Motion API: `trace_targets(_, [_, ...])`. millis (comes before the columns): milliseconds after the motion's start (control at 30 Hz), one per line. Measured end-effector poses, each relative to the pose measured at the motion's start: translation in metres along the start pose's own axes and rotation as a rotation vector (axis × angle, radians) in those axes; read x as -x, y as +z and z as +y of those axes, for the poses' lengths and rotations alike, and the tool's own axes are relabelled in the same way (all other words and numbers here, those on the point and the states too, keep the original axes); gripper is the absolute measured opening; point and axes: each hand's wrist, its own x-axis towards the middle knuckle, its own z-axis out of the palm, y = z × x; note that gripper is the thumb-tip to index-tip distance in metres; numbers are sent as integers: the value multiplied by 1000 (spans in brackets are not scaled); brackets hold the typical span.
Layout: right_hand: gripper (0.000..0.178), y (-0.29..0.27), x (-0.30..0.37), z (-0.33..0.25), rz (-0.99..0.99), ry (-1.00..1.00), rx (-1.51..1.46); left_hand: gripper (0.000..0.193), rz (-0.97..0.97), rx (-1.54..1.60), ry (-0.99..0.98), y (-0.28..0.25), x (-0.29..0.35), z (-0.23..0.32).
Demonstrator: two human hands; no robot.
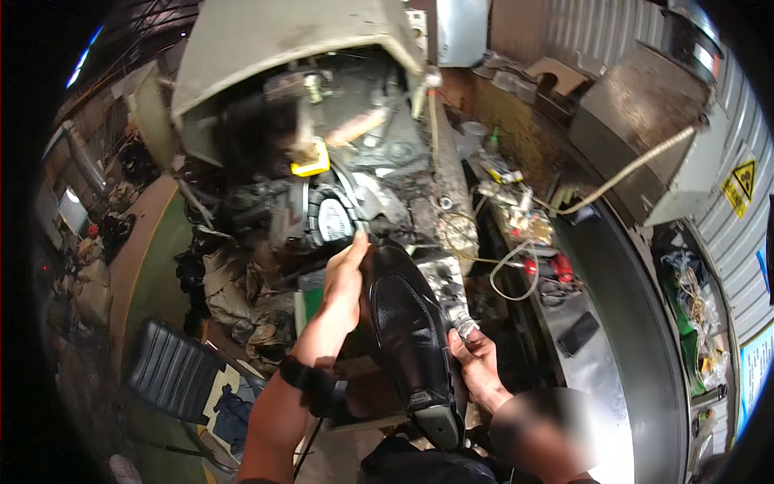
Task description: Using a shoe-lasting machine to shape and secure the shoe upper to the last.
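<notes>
1. Cluttered workshop space is filled ahead by a grimy machine (391, 153) under a cream hood (290, 36); at the left a black chair (173, 371) is seen, and at the right a dark phone (578, 334) is laid on a metal bench (592, 367).
2. Between the two hands, a black shoe (407, 315) is held up, near the machine.
3. Its long axis is pointed forward and slightly leftward: the toe (391, 262) is aimed at the machine, the heel (439, 423) back toward the lower edge.
4. By the left hand (345, 282), the nearer one to the toe, the shoe's left side is gripped.
5. By the right hand (480, 363), the right side is gripped farther back, nearer the heel.
6. How far the fingers are wrapped underneath cannot be told; that side is hidden.
</notes>
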Motion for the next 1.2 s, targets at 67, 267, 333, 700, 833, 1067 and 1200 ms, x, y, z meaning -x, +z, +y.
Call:
trace_targets(67, [22,38,-18,8,-21,-5,-33,32,-86,36,149,-44,-3,17])
trace_targets(267, [16,105,-65,39,5,116,-13,19,75,131,173,-111,-32,51])
trace_targets(333, [15,127,-80,41,-17,122,-79,19,230,186,110,-138,-30,32])
trace_targets(700, [23,154,-175,77,10,258,-206,39,84,531,-209,-133,-46,-16])
trace_targets(833, [26,158,-189,81,47,265,-164,38,168,568,-270,-144,-71,-30])
trace_targets(1067, [19,154,-199,100,138,338,-147,38,128,615,-261,-140,-74,-23])
trace_targets(1200, [15,154,-201,93,44,393,-301,38,222,634,-267,-136,-74,-35])
